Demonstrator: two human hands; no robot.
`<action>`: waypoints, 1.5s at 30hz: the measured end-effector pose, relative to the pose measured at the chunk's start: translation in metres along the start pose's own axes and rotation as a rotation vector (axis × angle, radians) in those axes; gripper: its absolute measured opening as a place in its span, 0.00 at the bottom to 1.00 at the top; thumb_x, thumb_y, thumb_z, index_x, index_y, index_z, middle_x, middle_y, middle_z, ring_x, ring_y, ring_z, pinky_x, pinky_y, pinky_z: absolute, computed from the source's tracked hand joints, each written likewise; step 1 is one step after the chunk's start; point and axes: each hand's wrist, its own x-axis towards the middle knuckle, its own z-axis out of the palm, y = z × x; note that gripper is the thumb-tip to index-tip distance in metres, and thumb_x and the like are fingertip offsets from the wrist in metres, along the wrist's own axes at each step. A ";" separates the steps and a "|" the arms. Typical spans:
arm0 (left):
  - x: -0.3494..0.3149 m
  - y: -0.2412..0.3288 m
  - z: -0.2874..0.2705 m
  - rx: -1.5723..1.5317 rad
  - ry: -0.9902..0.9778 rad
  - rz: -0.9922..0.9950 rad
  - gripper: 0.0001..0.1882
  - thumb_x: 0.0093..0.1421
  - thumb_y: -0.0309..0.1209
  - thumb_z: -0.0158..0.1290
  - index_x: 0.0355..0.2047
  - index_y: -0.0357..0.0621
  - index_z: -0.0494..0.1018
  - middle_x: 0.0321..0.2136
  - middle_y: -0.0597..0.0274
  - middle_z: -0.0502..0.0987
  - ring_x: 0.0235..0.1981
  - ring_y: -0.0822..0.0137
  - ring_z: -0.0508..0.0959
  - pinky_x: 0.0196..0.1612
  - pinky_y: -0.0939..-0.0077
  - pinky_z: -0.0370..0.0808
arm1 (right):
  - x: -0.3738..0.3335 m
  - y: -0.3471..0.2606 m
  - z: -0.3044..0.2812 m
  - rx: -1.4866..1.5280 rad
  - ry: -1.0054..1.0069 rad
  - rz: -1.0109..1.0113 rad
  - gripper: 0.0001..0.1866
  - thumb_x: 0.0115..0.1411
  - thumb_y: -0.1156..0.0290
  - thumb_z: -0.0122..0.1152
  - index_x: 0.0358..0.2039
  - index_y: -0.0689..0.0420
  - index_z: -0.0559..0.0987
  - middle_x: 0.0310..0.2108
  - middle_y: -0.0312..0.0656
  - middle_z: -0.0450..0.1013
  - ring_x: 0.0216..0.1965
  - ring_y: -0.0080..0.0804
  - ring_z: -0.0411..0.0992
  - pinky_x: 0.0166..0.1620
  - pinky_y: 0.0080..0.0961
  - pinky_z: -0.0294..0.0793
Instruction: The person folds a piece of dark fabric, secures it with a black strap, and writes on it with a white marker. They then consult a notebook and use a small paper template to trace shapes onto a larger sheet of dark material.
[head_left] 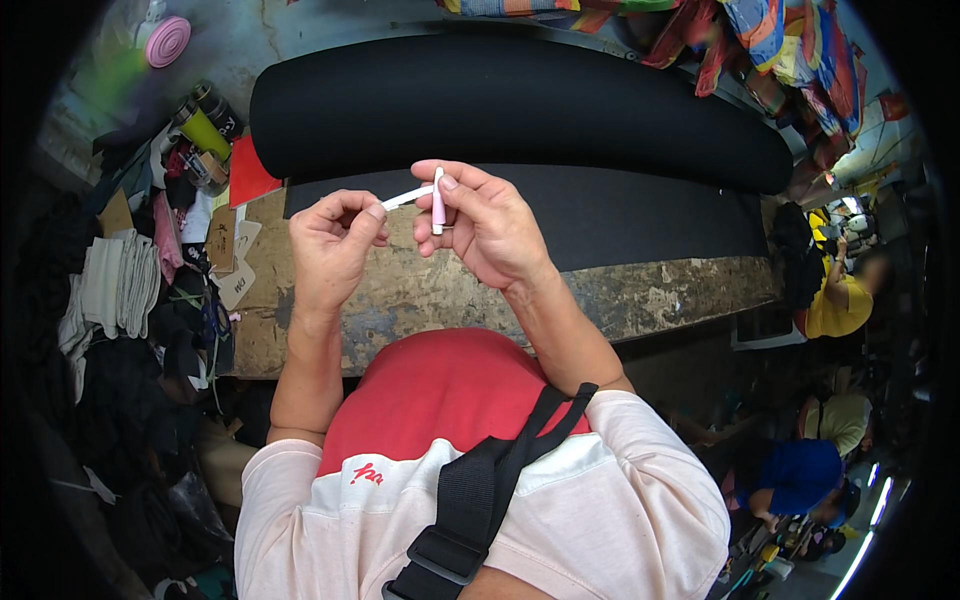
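Note:
Above the worn wooden table, my left hand (333, 245) pinches one end of a narrow white strip (406, 198) between thumb and fingertips. The strip runs across the gap to my right hand (492, 222). There, thumb and fingers are closed on a slim pink-and-white pen-shaped stick (438, 212), held upright. The strip's other end meets the stick near its upper part; whether it is joined to it or only touching I cannot tell. Beyond my hands, a large roll of black fabric (500, 105) lies across the table, its loose sheet (640, 215) spread toward me.
Card pattern pieces (240, 268), a red sheet (252, 172) and a yellow-green bottle (203, 130) are at the left. Folded pale cloth (122, 283) is stacked farther left. The bare tabletop (640, 300) shows along the near edge. Other people, one in a yellow shirt (838, 300), are at the right.

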 end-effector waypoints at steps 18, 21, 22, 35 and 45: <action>0.003 -0.001 -0.010 0.018 0.006 0.034 0.02 0.56 0.20 0.53 0.29 0.32 0.74 0.21 0.64 0.75 0.22 0.77 0.74 0.28 0.85 0.74 | -0.001 -0.011 -0.006 -0.143 0.066 -0.034 0.12 0.58 0.78 0.57 0.43 0.66 0.73 0.31 0.42 0.72 0.28 0.27 0.75 0.30 0.23 0.78; 0.002 0.000 -0.010 -0.007 0.003 0.035 0.02 0.56 0.20 0.53 0.28 0.32 0.74 0.21 0.64 0.75 0.22 0.77 0.74 0.27 0.85 0.74 | -0.003 -0.008 -0.007 -0.279 -0.008 -0.127 0.14 0.56 0.81 0.57 0.44 0.66 0.73 0.32 0.44 0.72 0.30 0.28 0.75 0.31 0.23 0.79; 0.002 0.000 -0.011 -0.004 0.018 0.037 0.02 0.56 0.20 0.53 0.28 0.32 0.74 0.21 0.64 0.75 0.22 0.77 0.74 0.27 0.85 0.74 | -0.004 -0.008 -0.008 -0.253 0.010 -0.136 0.14 0.56 0.81 0.57 0.44 0.67 0.73 0.33 0.44 0.72 0.30 0.28 0.75 0.32 0.22 0.79; 0.002 -0.003 -0.028 0.016 -0.035 -0.147 0.06 0.55 0.22 0.54 0.32 0.30 0.74 0.25 0.61 0.76 0.24 0.74 0.76 0.30 0.83 0.75 | -0.001 -0.007 -0.012 -0.203 0.129 -0.170 0.16 0.55 0.82 0.57 0.45 0.68 0.71 0.36 0.47 0.72 0.35 0.32 0.76 0.35 0.20 0.79; 0.008 0.004 0.009 -0.343 -0.196 -0.247 0.19 0.52 0.22 0.58 0.46 0.31 0.71 0.36 0.54 0.77 0.33 0.71 0.78 0.37 0.81 0.76 | -0.004 0.003 0.001 -0.630 0.128 -0.375 0.16 0.54 0.83 0.58 0.44 0.68 0.71 0.36 0.47 0.73 0.35 0.25 0.75 0.37 0.18 0.77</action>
